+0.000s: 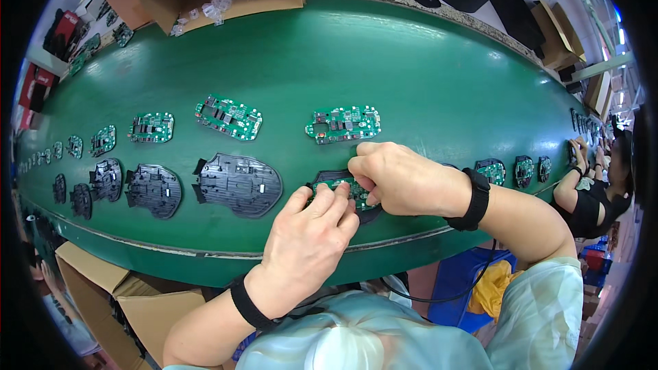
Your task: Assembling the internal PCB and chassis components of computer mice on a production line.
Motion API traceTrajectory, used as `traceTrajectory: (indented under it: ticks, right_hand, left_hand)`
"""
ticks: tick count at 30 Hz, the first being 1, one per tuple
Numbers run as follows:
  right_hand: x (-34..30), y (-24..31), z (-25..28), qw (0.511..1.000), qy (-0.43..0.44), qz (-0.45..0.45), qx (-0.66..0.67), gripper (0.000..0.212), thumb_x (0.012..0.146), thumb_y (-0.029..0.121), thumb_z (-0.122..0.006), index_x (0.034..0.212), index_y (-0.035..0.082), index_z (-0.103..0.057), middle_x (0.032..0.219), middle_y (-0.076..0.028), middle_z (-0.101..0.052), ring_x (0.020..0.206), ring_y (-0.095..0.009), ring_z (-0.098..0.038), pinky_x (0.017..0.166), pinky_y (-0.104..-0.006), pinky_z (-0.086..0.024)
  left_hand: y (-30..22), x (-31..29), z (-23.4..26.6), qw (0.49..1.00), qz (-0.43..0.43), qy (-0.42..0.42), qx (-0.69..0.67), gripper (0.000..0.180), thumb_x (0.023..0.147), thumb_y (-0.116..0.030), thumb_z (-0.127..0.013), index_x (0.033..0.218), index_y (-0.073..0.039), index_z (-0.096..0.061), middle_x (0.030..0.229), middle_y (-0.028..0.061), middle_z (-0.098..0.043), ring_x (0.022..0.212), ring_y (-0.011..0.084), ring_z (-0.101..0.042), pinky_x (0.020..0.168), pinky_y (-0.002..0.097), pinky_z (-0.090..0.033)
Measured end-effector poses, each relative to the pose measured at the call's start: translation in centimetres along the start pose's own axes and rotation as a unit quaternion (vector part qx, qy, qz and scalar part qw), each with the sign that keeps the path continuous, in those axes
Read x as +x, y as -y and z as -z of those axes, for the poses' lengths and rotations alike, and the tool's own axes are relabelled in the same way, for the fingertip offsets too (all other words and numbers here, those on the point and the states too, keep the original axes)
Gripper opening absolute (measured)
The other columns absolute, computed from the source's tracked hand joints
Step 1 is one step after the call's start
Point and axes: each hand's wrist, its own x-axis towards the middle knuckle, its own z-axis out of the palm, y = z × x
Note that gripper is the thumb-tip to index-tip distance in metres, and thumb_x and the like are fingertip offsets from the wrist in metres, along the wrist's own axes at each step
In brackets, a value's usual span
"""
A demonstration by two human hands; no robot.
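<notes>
One circuit board | beneath left hand (ungrasping, fingertips touching) | right hand: grip unclear

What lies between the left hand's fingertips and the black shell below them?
In the head view, a green circuit board lies between the left hand and the black shell.

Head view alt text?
A person's left hand and right hand work at a green circuit board over a black shell on a green table. More boards and shells line up to the left; an open cardboard box of clear pieces sits at the far edge.
</notes>
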Motion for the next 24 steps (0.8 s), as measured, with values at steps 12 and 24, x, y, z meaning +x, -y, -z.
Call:
traceTrajectory:
  ticks: [12, 24]
  right_hand:
    - [-1.9, -3.9, 1.3, 0.99, 0.12, -0.062, 0.044, 0.027, 0.071, 0.001, -0.088, 0.081, 0.0, -0.063, 0.086, -0.016, -0.066, 0.084, -0.036, -0.067, 0.074, -0.0453, -0.052]
    - [-2.1, -3.6, -0.3, 0.999, 0.038, -0.029, -0.011, 0.025, 0.067, -0.004, -0.086, 0.077, -0.001, -0.063, 0.083, -0.017, -0.067, 0.087, -0.036, -0.069, 0.076, -0.0442, -0.054]
  left_hand:
    - [-2.6, 1.8, -1.8, 0.999, -0.011, 0.033, -0.025, 0.038, 0.082, -0.009, -0.064, 0.119, -0.001, -0.069, 0.134, 0.0139, -0.064, 0.119, 0.0282, -0.06, 0.101, 0.0407, -0.047]
    - [-2.6, 1.7, -3.0, 0.999, 0.001, 0.025, -0.028, 0.037, 0.083, -0.008, -0.065, 0.119, -0.001, -0.069, 0.13, 0.0151, -0.067, 0.117, 0.0289, -0.062, 0.102, 0.0415, -0.048]
